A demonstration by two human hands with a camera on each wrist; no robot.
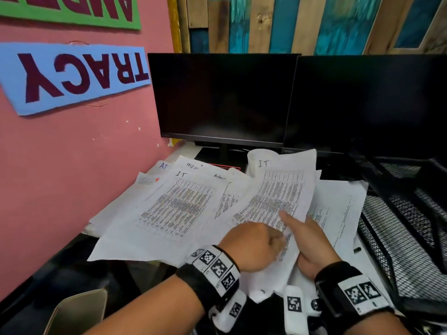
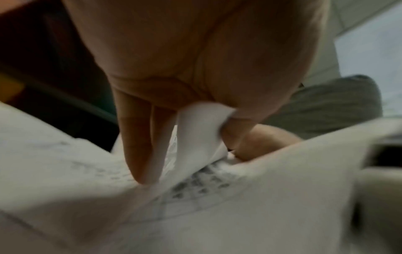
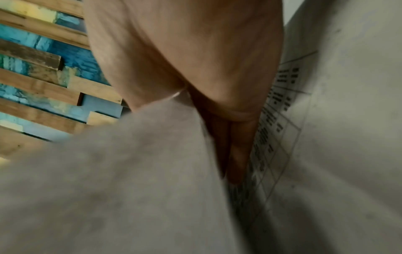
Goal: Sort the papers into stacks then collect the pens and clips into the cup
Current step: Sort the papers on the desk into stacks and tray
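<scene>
Printed papers [image 1: 174,209] lie fanned over the desk, several marked "I.T" by hand. A bundle of I.T sheets [image 1: 278,197] is lifted at its near end. My right hand [image 1: 294,224] holds it, thumb on top and fingers underneath [image 3: 237,154]. My left hand [image 1: 278,238] pinches the bundle's near edge; in the left wrist view a curled paper edge [image 2: 202,123] sits between thumb and fingers. A white cup [image 1: 256,157] stands behind the papers, half hidden. No pens show clearly; a small dark object [image 1: 357,249] lies on the right-hand sheets.
Two dark monitors [image 1: 222,97] stand at the back. A black wire-mesh tray [image 1: 399,226] takes up the right side. The pink wall [image 1: 72,153] is close on the left. A red-edged item [image 1: 225,167] peeks out below the left monitor.
</scene>
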